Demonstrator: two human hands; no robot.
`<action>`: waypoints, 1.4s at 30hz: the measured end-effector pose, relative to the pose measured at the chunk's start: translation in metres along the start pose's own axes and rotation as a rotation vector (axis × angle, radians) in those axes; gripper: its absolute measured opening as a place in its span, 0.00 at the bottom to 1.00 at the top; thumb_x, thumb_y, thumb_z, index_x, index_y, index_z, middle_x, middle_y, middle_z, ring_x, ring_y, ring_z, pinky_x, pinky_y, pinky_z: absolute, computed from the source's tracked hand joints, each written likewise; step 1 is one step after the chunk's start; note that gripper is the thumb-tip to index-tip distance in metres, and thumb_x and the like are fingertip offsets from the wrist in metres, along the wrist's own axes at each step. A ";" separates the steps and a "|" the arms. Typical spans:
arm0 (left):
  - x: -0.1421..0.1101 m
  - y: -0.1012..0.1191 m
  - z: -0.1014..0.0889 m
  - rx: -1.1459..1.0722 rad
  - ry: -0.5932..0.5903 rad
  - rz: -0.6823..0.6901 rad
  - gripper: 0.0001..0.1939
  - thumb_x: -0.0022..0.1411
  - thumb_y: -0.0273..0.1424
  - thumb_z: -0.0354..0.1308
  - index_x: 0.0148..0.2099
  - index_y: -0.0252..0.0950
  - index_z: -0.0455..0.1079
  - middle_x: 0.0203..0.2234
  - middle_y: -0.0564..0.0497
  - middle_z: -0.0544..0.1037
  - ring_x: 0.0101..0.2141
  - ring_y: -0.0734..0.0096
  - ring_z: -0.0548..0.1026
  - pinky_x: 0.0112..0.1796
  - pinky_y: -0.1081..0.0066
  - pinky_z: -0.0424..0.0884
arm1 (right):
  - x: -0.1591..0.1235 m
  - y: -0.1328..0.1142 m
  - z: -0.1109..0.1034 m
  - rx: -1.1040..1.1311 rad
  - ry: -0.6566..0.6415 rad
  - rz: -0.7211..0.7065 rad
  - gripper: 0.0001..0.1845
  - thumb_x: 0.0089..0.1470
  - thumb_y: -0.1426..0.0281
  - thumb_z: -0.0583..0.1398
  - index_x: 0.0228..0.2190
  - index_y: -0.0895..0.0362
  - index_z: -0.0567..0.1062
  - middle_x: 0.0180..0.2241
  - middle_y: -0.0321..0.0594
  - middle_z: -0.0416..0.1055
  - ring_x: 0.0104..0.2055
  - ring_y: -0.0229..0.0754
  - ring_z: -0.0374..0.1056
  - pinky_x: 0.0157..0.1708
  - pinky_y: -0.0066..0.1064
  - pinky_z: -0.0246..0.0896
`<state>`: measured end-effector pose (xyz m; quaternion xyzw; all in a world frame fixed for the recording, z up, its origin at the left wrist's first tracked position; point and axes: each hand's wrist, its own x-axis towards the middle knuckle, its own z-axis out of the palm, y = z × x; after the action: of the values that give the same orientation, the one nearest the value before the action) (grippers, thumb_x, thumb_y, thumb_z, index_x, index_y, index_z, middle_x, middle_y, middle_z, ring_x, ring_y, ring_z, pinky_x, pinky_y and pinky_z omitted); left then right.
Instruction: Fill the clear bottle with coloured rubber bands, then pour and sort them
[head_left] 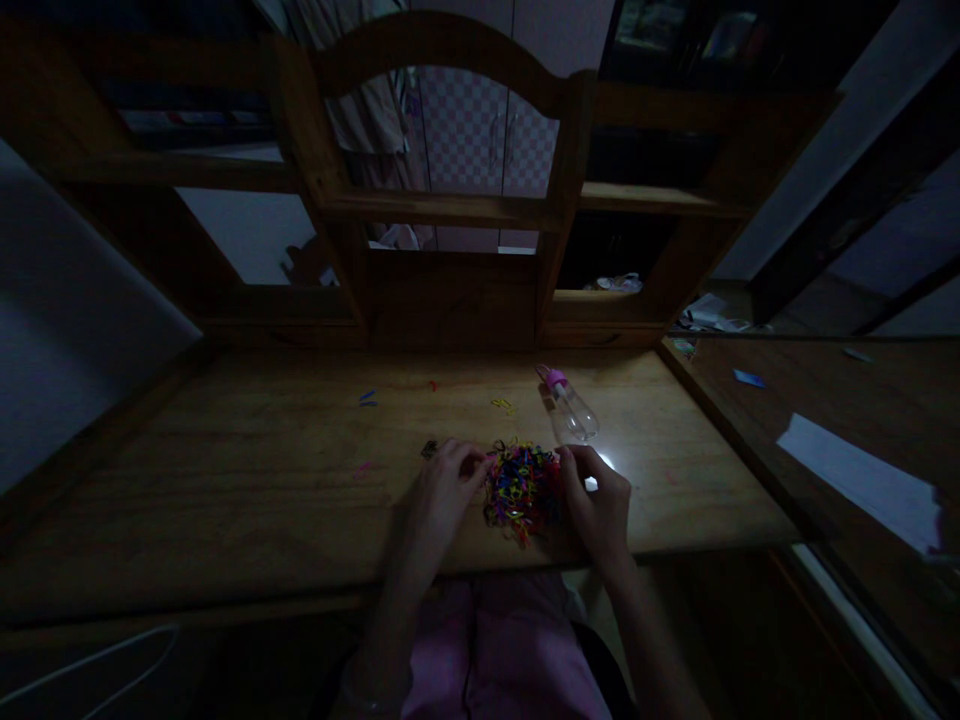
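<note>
A heap of small colourful rubber bands [519, 486] lies on the wooden desk [262, 480] near its front edge. My left hand [444, 482] rests at the heap's left side with its fingertips pinched together against the bands. On the heap's right side my right hand [596, 500] has its fingers curled against the bands. What each pinch holds is too small to make out. A clear plastic bottle with a pink cap [566, 403] lies on its side just beyond the heap.
Stray bands lie scattered on the desk: a yellow one [502, 405], a blue one [367, 397], a red one [432, 384]. A wooden hutch [450, 210] rises at the back. A side surface with white paper [862, 485] stands to the right.
</note>
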<state>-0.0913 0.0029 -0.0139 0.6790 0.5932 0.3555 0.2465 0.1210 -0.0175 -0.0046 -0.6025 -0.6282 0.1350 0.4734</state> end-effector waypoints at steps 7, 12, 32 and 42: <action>0.000 0.016 -0.009 -0.331 0.114 -0.156 0.12 0.61 0.42 0.59 0.37 0.38 0.74 0.34 0.51 0.81 0.37 0.67 0.79 0.40 0.70 0.73 | 0.000 -0.001 0.000 -0.002 0.005 -0.001 0.12 0.62 0.64 0.56 0.33 0.56 0.77 0.26 0.35 0.74 0.26 0.37 0.68 0.31 0.28 0.60; -0.008 -0.004 -0.037 -0.227 0.233 -0.214 0.13 0.62 0.42 0.57 0.40 0.40 0.75 0.35 0.52 0.82 0.37 0.67 0.80 0.40 0.71 0.73 | 0.000 0.001 -0.001 0.006 0.004 0.003 0.11 0.62 0.64 0.56 0.34 0.55 0.77 0.26 0.35 0.74 0.27 0.37 0.68 0.31 0.28 0.60; -0.035 -0.049 -0.103 0.285 0.423 -0.265 0.17 0.62 0.42 0.55 0.40 0.35 0.77 0.39 0.45 0.78 0.39 0.58 0.76 0.42 0.61 0.72 | 0.000 0.003 0.000 0.006 -0.003 0.001 0.11 0.62 0.65 0.57 0.34 0.56 0.77 0.26 0.34 0.73 0.27 0.37 0.68 0.31 0.28 0.58; -0.034 0.026 -0.005 -0.047 0.080 0.003 0.05 0.63 0.30 0.58 0.40 0.40 0.75 0.38 0.50 0.78 0.39 0.67 0.77 0.43 0.68 0.73 | -0.001 0.003 -0.001 0.014 0.038 -0.013 0.10 0.62 0.65 0.58 0.34 0.56 0.77 0.26 0.35 0.73 0.27 0.37 0.67 0.31 0.27 0.58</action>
<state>-0.0806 -0.0351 0.0023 0.6593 0.5929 0.3965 0.2380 0.1233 -0.0178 -0.0062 -0.5976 -0.6218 0.1249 0.4906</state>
